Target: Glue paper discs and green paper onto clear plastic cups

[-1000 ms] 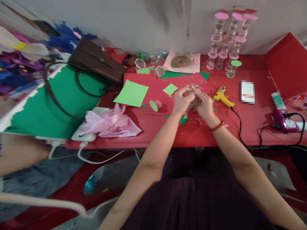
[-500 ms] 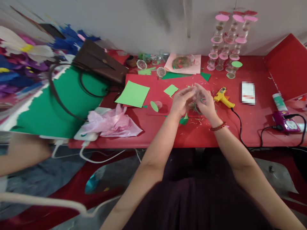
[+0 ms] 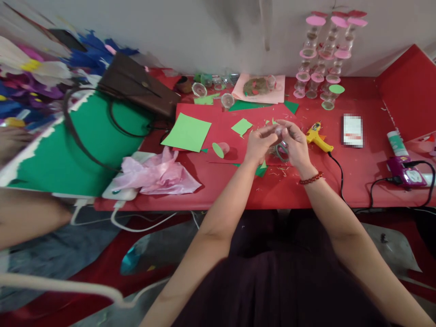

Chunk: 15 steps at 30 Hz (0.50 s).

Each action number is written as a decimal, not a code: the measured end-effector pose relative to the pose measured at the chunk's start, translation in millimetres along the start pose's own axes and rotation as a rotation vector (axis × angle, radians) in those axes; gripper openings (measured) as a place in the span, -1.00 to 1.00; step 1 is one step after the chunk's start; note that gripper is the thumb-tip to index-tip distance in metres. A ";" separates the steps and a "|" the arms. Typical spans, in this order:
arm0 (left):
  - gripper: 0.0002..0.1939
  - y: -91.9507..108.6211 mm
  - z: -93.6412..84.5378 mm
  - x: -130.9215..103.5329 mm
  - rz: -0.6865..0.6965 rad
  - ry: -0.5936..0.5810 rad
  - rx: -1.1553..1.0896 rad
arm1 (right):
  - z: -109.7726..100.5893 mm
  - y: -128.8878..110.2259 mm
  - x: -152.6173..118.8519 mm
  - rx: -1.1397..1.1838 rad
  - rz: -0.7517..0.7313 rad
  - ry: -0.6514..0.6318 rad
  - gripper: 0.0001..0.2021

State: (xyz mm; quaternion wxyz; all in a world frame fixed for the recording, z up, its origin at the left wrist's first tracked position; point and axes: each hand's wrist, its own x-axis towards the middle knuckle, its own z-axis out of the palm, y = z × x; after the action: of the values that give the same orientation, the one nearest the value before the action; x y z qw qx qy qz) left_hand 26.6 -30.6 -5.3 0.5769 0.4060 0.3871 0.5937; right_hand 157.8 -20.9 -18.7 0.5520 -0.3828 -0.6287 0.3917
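Note:
Over the middle of the red table, my left hand [image 3: 259, 144] and my right hand [image 3: 295, 141] meet at the fingertips. Pinched between them is a small clear, shiny piece [image 3: 279, 131], too small and covered to name for sure. Below the fingers lies a round, greenish clear object [image 3: 282, 151], partly hidden by my right hand. A red bead bracelet [image 3: 311, 178] circles my right wrist. Just right of that hand rests a yellow glue gun [image 3: 319, 138]. To the left, a small clear cup with a green paper disc [image 3: 218, 150] lies on its side.
Light green paper [image 3: 188, 131] and scraps lie left of my hands. Stacked clear cups with pink discs [image 3: 316, 77] stand at the back. A brown bag [image 3: 139, 86], pink plastic bag [image 3: 156, 175] and another person's arm [image 3: 30, 218] are at left. A purple power adapter [image 3: 405, 172] sits right.
My fingers have turned and closed in, and the clear piece shows between the fingertips. At the far left, another person's hand has come into view. The camera view has shifted slightly.

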 end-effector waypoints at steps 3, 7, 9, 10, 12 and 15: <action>-0.64 -1.5 -0.3 0.9 0.031 0.022 0.035 | 0.7 -2.7 -0.5 0.067 0.034 0.018 -0.62; -0.71 1.5 -0.6 -0.5 0.006 -0.018 0.023 | 1.5 -7.1 -1.8 0.252 0.058 0.037 -0.65; -0.70 3.3 -1.0 -1.7 -0.029 -0.049 0.020 | 1.4 -9.0 -2.2 0.324 0.072 0.032 -0.64; -0.69 3.7 -1.2 -2.0 -0.037 -0.057 0.022 | 1.3 -9.8 -2.2 0.341 0.082 0.031 -0.64; -0.65 3.1 -1.9 -1.7 -0.028 -0.056 0.027 | 1.2 -10.9 -2.0 0.344 0.105 0.037 -0.62; -0.63 0.1 -3.5 0.8 0.029 -0.039 0.072 | 1.5 -11.6 -1.9 0.329 0.123 0.037 -0.59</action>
State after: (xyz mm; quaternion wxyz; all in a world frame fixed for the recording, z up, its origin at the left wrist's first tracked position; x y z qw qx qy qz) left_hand 23.3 -29.7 -6.6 0.5606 0.4438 0.3908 0.5797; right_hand 156.0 -27.4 -9.0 0.5936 -0.3323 -0.5211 0.5154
